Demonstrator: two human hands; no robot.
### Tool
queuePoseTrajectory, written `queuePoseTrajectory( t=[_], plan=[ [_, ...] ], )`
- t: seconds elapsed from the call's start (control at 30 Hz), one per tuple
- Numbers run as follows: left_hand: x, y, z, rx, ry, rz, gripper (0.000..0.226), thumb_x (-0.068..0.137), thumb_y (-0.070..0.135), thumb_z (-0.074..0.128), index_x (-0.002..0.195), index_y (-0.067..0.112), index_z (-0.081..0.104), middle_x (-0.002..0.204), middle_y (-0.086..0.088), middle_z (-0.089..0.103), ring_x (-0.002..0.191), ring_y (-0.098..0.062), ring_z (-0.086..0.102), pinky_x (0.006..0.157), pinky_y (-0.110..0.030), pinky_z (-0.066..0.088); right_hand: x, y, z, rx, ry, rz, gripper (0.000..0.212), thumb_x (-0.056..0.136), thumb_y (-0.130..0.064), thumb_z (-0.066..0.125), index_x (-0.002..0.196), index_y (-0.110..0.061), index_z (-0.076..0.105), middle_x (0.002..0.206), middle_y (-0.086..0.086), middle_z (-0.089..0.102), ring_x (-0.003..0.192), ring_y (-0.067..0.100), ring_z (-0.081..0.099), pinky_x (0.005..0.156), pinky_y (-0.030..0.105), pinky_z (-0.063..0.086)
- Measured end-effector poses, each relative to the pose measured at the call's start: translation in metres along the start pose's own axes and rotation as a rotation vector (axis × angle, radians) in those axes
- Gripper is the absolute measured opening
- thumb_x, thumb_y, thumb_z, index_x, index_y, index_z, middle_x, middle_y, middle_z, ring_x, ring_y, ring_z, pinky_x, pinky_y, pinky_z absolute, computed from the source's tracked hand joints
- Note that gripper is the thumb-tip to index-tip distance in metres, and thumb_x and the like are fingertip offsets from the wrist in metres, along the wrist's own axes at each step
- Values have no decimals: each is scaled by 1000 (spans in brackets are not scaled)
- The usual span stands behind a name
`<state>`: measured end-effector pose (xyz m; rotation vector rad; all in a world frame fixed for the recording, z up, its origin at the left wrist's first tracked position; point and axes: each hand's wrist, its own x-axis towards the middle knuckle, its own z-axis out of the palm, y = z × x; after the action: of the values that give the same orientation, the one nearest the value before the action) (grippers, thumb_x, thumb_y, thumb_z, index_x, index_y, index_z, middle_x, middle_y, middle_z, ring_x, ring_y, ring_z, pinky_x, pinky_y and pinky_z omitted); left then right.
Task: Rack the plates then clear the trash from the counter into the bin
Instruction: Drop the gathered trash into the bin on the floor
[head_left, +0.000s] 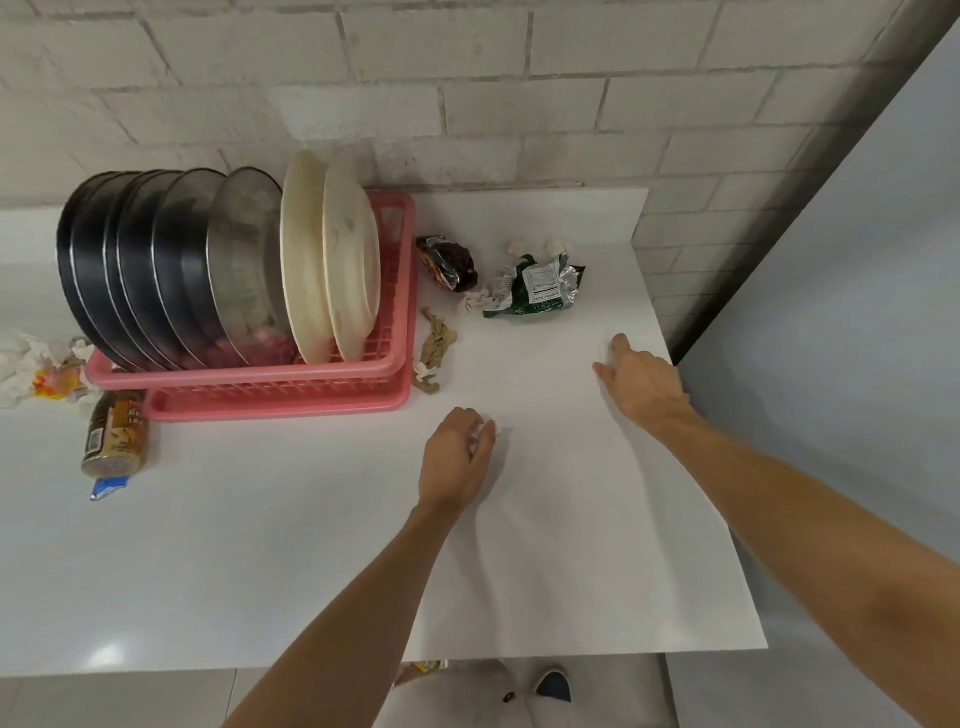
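Observation:
Several dark and steel plates (156, 270) and two cream plates (332, 260) stand upright in a pink rack (270, 384) at the back left of the white counter (311, 545). My left hand (457, 457) rests on the counter in the middle, its fingers curled round a small white crumpled scrap (480, 434). Over the counter's right side hovers my right hand (641, 382), fingers relaxed and holding nothing. Right of the rack lie a dark red wrapper (449, 262), a green and silver packet (537, 286), tan scraps (436, 345) and small white paper balls (540, 245).
Left of the rack lie crumpled white tissue (26, 369), a tipped brown jar (115, 436) and a blue scrap (108, 488). A brick wall (467, 88) backs the counter. A grey panel (841, 312) stands at the right edge. A bin's rim (467, 691) shows below the front edge.

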<state>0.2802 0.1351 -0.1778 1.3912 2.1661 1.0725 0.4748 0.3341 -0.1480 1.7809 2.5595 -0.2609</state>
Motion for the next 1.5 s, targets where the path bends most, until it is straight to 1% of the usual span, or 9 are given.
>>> queuePoseTrajectory(
  t=[0.27, 0.37, 0.43, 0.6, 0.73, 0.9, 1.03, 1.37, 1.5],
  plan=[
    [29, 18, -16, 92, -66, -92, 38, 94, 24, 56, 60, 14, 43, 58, -2, 47, 58, -23, 47, 56, -36, 35, -39, -25, 14, 193, -2, -32, 23, 82, -21, 47, 61, -14, 41, 57, 5, 48, 56, 29, 43, 55, 31, 32],
    [64, 36, -38, 421, -188, 97, 6, 93, 19, 53, 94, 13, 54, 81, -4, 62, 73, -25, 60, 61, -33, 46, -59, -28, 22, 331, 42, -44, 31, 84, -20, 54, 57, -14, 41, 57, 5, 49, 54, 28, 48, 55, 32, 41],
    [91, 49, -47, 705, -291, 164, 29, 87, 14, 57, 115, 12, 47, 96, -8, 63, 85, -28, 62, 63, -34, 44, -64, -26, 26, 404, 121, -69, 36, 89, -20, 59, 57, -13, 43, 58, 2, 48, 55, 28, 52, 55, 34, 43],
    [134, 61, -47, 1511, -593, 149, 49, 91, 27, 56, 136, 10, 45, 133, -11, 56, 117, -27, 56, 80, -36, 38, -64, -23, 34, 445, 245, -73, 32, 93, -23, 56, 65, -12, 46, 62, -4, 46, 50, 21, 46, 52, 26, 30],
    [142, 55, -48, 1676, -705, 166, 35, 95, 22, 51, 130, 19, 59, 133, -4, 58, 122, -30, 55, 86, -39, 48, -63, -23, 34, 480, 240, -61, 16, 93, -24, 51, 79, -23, 44, 60, -6, 51, 50, 20, 48, 52, 27, 33],
    [144, 57, -39, 1625, -677, 265, 25, 96, 21, 53, 118, 24, 64, 111, 1, 65, 101, -24, 63, 68, -32, 44, -63, -22, 32, 496, 243, -91, 16, 94, -16, 52, 107, -24, 58, 81, -5, 66, 68, 23, 63, 65, 33, 49],
    [129, 67, -26, 1442, -610, 253, 26, 97, 24, 44, 105, 18, 68, 101, -3, 67, 90, -25, 64, 66, -31, 39, -62, -19, 29, 535, 274, -126, 11, 91, -12, 56, 86, -16, 64, 76, -4, 65, 62, 21, 61, 59, 27, 42],
    [-1, 64, 13, -48, -137, -354, 17, 90, 16, 53, 102, 10, 63, 114, -10, 61, 112, -22, 58, 93, -32, 46, -69, -22, 12, 1200, 91, 64, 25, 73, -16, 42, 57, 3, 35, 53, 15, 33, 50, 15, 31, 49, 29, 23],
    [-38, 68, 9, -267, -120, -449, 17, 85, 12, 49, 90, 5, 63, 92, -5, 67, 89, -13, 63, 75, -20, 47, -109, -56, 8, 1370, -78, 21, 26, 67, -15, 44, 56, 5, 32, 54, 7, 29, 53, 15, 27, 47, 27, 20]
  ],
)
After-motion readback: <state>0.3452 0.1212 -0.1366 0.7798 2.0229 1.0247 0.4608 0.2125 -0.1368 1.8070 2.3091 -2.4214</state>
